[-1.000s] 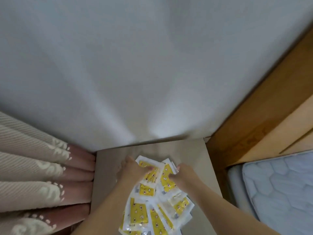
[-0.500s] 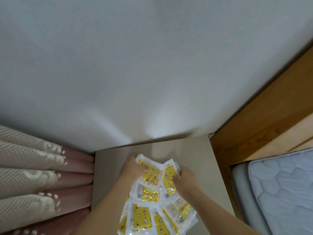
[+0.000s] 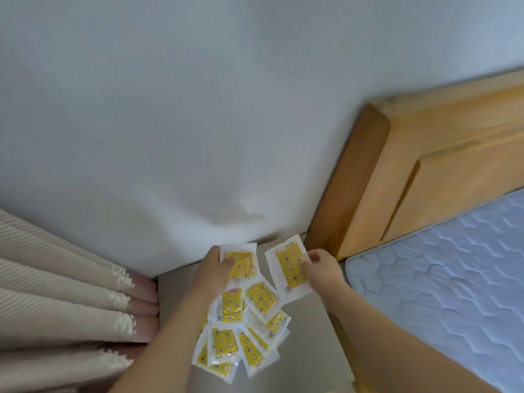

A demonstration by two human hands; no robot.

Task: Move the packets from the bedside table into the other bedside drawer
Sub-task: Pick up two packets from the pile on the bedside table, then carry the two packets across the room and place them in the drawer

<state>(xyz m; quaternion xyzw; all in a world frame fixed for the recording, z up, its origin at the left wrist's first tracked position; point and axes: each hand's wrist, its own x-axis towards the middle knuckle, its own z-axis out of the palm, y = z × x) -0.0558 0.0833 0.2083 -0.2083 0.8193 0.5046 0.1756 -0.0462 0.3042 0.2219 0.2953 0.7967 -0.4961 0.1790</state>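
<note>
Yellow-and-white packets everywhere in the head view, that's the first thing you notice. A loose pile of them (image 3: pixel 241 341) sits fanned out on the grey bedside table (image 3: pixel 306 336), spread from about the middle of the top toward its near edge, overlapping each other.

The left hand (image 3: pixel 215 268) has its thumb and fingers closed on one packet (image 3: pixel 241 263), gripping it by its left side up near the table's far edge by the wall. The right hand (image 3: pixel 320 265) is pinching a second packet (image 3: pixel 289 268) by its right edge, and that one is tilted, close to the table's far right corner. The two held packets are just beside each other, with a small gap between. Whether they're lifted clear of the table, I can't tell from this angle.

Left of the table hang beige curtains (image 3: pixel 62 302). On the right there's a wooden headboard (image 3: pixel 425 171) and a pale blue quilted mattress (image 3: pixel 453 273).
</note>
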